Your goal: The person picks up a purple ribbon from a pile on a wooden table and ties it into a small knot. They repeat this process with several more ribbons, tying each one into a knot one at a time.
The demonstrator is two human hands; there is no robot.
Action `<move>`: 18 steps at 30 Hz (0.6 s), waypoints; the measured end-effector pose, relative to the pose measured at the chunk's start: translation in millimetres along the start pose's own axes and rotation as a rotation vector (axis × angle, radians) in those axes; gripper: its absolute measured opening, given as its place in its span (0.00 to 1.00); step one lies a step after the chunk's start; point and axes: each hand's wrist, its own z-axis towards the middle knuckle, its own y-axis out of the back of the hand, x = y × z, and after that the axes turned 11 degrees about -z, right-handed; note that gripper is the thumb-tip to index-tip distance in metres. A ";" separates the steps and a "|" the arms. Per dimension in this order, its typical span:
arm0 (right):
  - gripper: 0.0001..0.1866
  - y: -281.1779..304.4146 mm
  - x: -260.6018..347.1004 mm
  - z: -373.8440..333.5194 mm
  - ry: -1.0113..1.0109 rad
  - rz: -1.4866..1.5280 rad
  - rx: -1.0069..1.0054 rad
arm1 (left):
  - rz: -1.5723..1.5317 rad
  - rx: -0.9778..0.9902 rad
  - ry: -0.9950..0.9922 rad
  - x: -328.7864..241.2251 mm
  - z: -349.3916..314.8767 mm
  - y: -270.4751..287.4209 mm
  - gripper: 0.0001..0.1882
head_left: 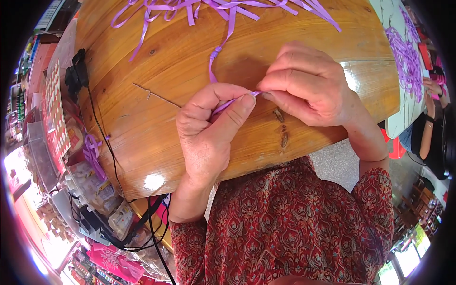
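Observation:
A narrow purple ribbon (212, 76) runs down from the far side of the table, with a small knot or fold partway along it. My left hand (209, 126) pinches its near part between thumb and forefinger. Close beside those fingertips, my right hand (311, 85) grips the same ribbon with thumb and forefinger, its other fingers curled in. Just left of my left hand shows a thin twisted wire (159, 97) with a small loop; its near end is hidden behind the hand, so whether it lies on the table I cannot tell.
Many loose purple ribbons (232, 10) lie along the far edge of the wooden table (156, 137). A black cable (100, 124) crosses its left side. Plastic bags and boxes (92, 183) crowd the left. At right, another person's hand (432, 87) is beside ribbons (403, 64) on a marble-patterned table.

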 end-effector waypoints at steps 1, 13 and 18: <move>0.10 2.4 -1.2 -0.8 0.003 0.000 -0.001 | 0.011 -0.006 -0.024 0.5 0.5 -0.4 0.04; 0.10 7.0 -8.7 -7.8 0.056 -0.016 -0.025 | 0.059 -0.042 -0.070 0.0 0.6 1.0 0.05; 0.16 4.8 -10.9 -11.3 -0.104 0.045 0.059 | 0.021 -0.059 -0.028 1.4 4.1 5.4 0.05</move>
